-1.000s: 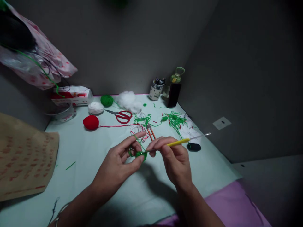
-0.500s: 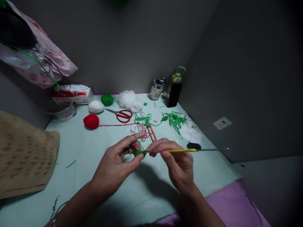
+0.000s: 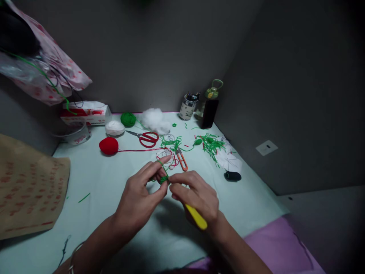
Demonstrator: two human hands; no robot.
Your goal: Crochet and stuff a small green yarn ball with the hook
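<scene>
My left hand (image 3: 137,196) pinches a small green crochet piece (image 3: 163,179) between thumb and fingers, with green yarn running over the raised index finger. Close on its right, my right hand (image 3: 198,192) is closed around a crochet hook (image 3: 196,216). The hook's flat yellow handle sticks out below the palm toward the lower right; fingers hide its working end. The right fingertips are at the edge of the green piece. Just beyond the hands lie orange-handled thread snips (image 3: 181,160) and a tangle of white and red yarn (image 3: 164,155).
A red yarn ball (image 3: 108,146), white yarn ball (image 3: 114,128), green yarn ball (image 3: 128,119), red-handled scissors (image 3: 148,139) and white stuffing (image 3: 154,120) lie farther back. Green yarn scraps (image 3: 213,148) and a dark thread roll (image 3: 232,176) are rightward. A brown paper bag (image 3: 34,194) stands left.
My right hand has turned the crochet hook, so the yellow handle now points down and right instead of straight right. The right fingers have moved left, closer to the green piece.
</scene>
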